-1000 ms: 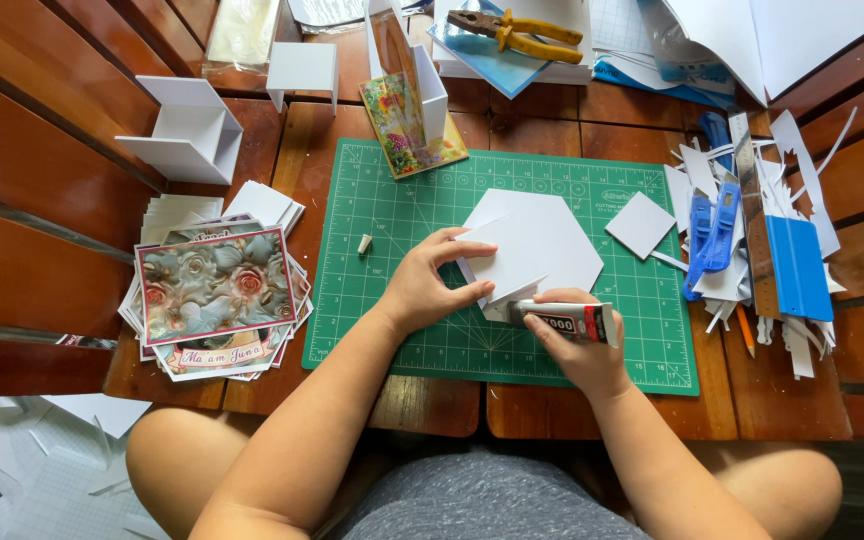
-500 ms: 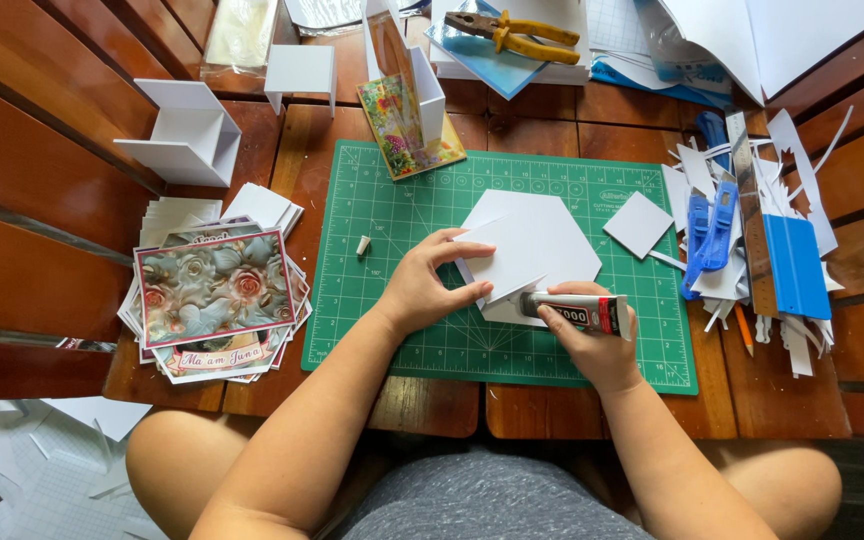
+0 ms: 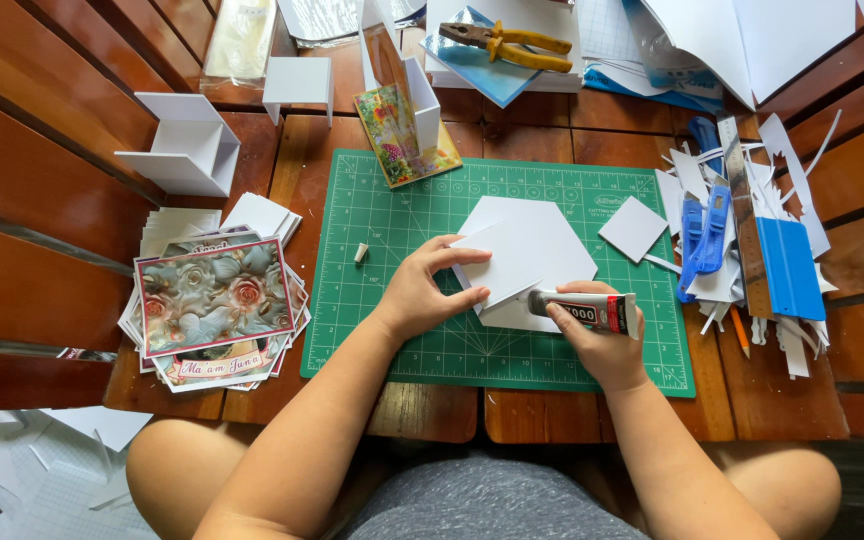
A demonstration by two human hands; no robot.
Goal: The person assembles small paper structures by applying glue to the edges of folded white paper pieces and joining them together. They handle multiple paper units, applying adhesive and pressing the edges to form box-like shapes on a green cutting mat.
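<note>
On the green cutting mat [image 3: 382, 330], left hand [image 3: 422, 295] pinches a white card flap [image 3: 497, 270] by its near edge, lifted over a white hexagon panel [image 3: 542, 245]; right hand [image 3: 602, 345] is wrapped shut round a glue tube [image 3: 584, 309], nozzle pointing left at the flap's lower edge; risks, as I read it: too hard a squeeze would flood the seam and smear the mat; a loose pinch lets the flap skew before it bonds; fingertips sit close to the nozzle and could get stuck; tube cap [image 3: 360, 253] lies well apart, so glue may skin; card looks matte, stiff, clean-cut; mat gridded, rubbery; wooden slat counter [image 3: 432, 410] glossy; photo-card stack [image 3: 214, 300] near left
</note>
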